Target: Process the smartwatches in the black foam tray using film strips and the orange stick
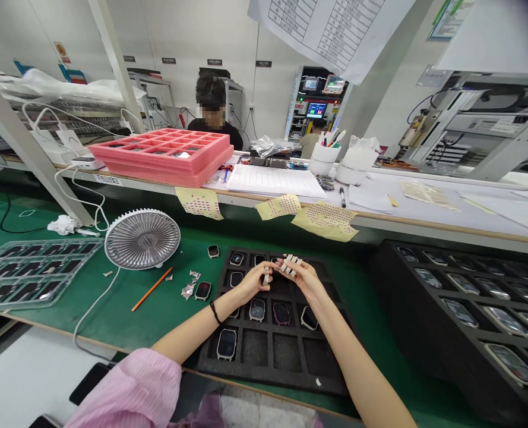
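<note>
Because the pieces are this small, I would pinch them only at their edges and keep both wrists low over the tray. My right hand (303, 279) is closed on a pale strip (290, 265) with dark marks along it, its fingers gripping the lower end. My left hand (251, 283) is curled shut around a small pale piece (266, 279), and the two hands nearly touch above a black foam tray (264, 380) on the green-matted counter (98, 297). The strip looks divided into stubby tabs; from here I cannot tell its material. Smartwatches (257, 309) sit in the tray's square compartments, and the row nearest me holds only one. Two loose watches (202, 290) lie on the mat left of the tray, near scraps of foil (187, 289) and an orange pencil (152, 289). Farther left are a grey desk fan (142, 239) and a clear plastic tray (32, 274). A second black tray (468, 315), also holding watches, stands to the right.
</note>
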Demonstrator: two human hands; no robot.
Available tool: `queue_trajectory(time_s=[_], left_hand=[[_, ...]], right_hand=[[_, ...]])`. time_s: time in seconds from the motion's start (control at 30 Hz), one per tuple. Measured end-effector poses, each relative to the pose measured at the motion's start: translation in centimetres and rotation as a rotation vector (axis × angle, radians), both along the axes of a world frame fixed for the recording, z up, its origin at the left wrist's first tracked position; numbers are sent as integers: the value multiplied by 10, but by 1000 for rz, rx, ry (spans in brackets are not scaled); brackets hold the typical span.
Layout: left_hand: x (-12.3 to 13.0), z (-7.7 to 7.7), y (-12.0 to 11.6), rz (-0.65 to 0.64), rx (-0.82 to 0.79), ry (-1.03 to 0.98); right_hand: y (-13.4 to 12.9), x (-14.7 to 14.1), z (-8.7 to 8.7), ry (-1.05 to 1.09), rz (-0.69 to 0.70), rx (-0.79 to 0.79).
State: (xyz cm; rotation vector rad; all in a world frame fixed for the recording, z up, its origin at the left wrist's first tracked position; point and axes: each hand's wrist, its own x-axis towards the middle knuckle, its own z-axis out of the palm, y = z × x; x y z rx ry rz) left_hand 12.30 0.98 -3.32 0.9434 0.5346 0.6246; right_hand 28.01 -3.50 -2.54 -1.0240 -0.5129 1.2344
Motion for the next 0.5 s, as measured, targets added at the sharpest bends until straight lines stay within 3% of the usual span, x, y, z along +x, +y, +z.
queue_trajectory(time_s=[0.3,0.37,0.5], left_hand=[[-1,-4,0,36,204,76],[-2,-3,-5,35,373,110],[3,0,-15,11,876,227]], right_hand=[[0,6,1,-12,-30,9],[0,10,3,-9,-49,22],[1,16,8,2,-90,54]])
